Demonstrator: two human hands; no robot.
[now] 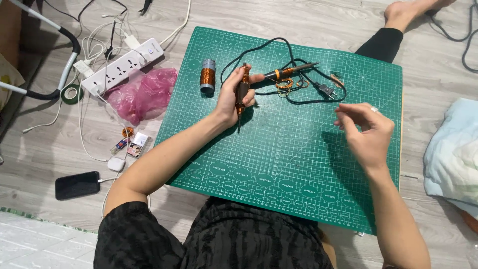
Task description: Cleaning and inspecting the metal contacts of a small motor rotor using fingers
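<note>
1. Right hand [366,132] raised above the green cutting mat [279,164], fingers curled toward the thumb, pinching together; anything between the fingertips too small to tell.
2. Left hand [234,97] clenched around a slim brown-handled tool [242,92], held nearly upright with its dark tip pointing down at the mat, just below the palm.
3. Just beyond the left hand's fingertips, a soldering iron [291,72] with an orange grip lying on the mat, its tip pointing away toward the right hand's side.
4. Black cord [259,50] looping around the iron, ending in a plug [326,90] between the two hands, farther out than either.
5. Small coil of copper wire [285,87] lying beside the iron, just past the left hand.
6. Spool of copper wire [207,75] standing upright on the mat, near the left hand's outer side.
7. Farther outward from the left hand, off the mat on the floor: crumpled pink plastic bag [144,94], white power strip [122,67], black phone [77,185].
8. Pale blue cloth [453,154] on the floor, well apart from the right hand's outer side.
</note>
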